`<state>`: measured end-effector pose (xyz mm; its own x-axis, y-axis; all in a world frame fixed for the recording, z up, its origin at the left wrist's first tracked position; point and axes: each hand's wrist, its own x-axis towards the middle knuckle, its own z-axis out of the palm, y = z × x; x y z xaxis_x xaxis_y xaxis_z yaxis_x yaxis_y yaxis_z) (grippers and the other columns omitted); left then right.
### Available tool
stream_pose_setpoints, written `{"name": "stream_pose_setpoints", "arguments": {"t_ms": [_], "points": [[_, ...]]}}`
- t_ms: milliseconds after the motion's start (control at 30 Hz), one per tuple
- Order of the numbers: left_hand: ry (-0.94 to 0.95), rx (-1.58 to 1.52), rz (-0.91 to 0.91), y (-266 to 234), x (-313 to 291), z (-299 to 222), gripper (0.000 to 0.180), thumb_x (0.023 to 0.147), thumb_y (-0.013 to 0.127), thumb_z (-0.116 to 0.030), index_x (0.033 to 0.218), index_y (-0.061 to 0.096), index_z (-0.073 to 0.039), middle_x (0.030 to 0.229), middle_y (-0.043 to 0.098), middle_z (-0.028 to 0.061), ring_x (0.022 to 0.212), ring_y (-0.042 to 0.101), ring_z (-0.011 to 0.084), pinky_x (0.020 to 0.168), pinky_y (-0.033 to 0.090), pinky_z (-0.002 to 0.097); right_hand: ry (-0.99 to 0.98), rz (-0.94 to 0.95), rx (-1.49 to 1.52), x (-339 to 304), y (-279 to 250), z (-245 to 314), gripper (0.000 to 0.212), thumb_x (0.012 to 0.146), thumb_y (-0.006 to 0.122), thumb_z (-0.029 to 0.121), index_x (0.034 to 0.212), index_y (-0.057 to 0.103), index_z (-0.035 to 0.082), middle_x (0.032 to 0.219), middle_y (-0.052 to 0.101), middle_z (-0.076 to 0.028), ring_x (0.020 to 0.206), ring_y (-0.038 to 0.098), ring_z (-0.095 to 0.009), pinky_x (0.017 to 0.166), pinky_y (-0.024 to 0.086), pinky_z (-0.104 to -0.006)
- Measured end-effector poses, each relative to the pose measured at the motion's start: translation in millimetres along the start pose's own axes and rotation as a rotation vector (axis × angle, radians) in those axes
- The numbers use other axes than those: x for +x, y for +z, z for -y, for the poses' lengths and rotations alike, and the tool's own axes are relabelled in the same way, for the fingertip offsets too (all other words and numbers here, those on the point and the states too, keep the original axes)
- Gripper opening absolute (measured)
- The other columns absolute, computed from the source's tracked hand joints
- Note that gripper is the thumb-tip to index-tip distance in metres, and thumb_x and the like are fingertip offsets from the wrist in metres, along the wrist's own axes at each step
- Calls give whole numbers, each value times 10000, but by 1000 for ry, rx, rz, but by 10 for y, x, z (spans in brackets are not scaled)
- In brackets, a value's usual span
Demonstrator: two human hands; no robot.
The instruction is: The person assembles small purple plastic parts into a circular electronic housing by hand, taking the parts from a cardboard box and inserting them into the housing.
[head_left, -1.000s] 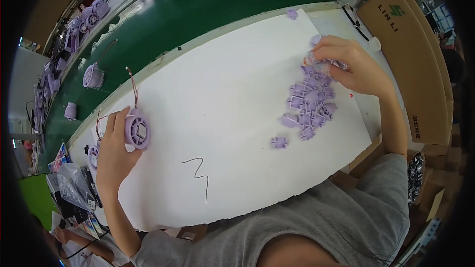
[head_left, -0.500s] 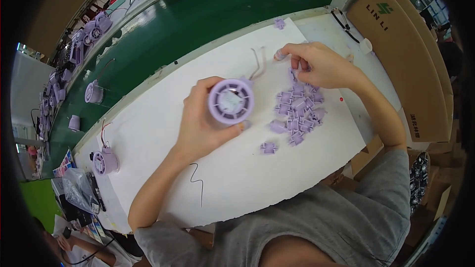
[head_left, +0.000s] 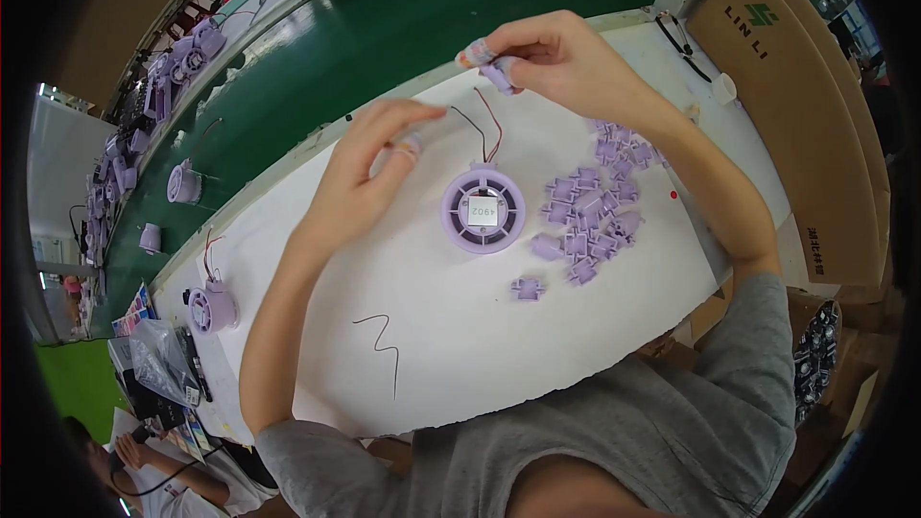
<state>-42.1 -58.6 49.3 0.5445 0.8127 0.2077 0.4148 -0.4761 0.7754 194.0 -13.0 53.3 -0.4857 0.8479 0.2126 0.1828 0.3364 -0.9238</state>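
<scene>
A round purple fan housing (head_left: pixel 483 210) with a white square label lies on the white paper, its dark and red wires pointing away from me. Left of those wires hovers my left hand (head_left: pixel 360 158), empty, thumb and forefinger apart, slightly blurred. My right hand (head_left: pixel 566 59) is raised beyond the wires and pinches a small purple plastic part (head_left: pixel 498 77) between thumb and forefinger; the fingers partly cover it. Wrappings show on fingertips of both hands. Right of the housing lies a loose pile of similar small purple plastic parts (head_left: pixel 590 203), with a single one (head_left: pixel 527 289) apart.
Another wired fan housing (head_left: pixel 211 307) stands at the left. Beyond the paper (head_left: pixel 460 345) runs a green belt (head_left: pixel 326 48) carrying purple parts. A cardboard box (head_left: pixel 787 125) stands at the right. A plastic bag (head_left: pixel 163 364) and pens lie at the left edge. Another person sits lower left.
My left hand has let go of the fan housing, now lying on the paper, and moved up and left. The right hand has moved from the pile toward the wires with a small part.
</scene>
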Motion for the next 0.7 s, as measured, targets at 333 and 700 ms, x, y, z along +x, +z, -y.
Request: {"name": "stream_pose_setpoints", "arguments": {"t_ms": [333, 700], "points": [[371, 363, 210, 193, 335, 120, 159, 703, 561, 34, 851, 579, -17, 985, 523, 102, 1013, 465, 258, 795, 438, 342, 38, -123, 113, -76, 113, -88, 297, 804, 461, -65, 1085, 555, -53, 973, 612, -105, 750, 604, -115, 658, 498, -234], [63, 276, -133, 327, 101, -255, 89, 721, 580, 21, 808, 563, 12, 800, 564, 117, 688, 588, 277, 599, 477, 341, -238, 30, -358, -196, 360, -188, 377, 723, 534, -74, 1083, 562, 33, 791, 617, -98, 681, 611, -157, 597, 512, -268]]}}
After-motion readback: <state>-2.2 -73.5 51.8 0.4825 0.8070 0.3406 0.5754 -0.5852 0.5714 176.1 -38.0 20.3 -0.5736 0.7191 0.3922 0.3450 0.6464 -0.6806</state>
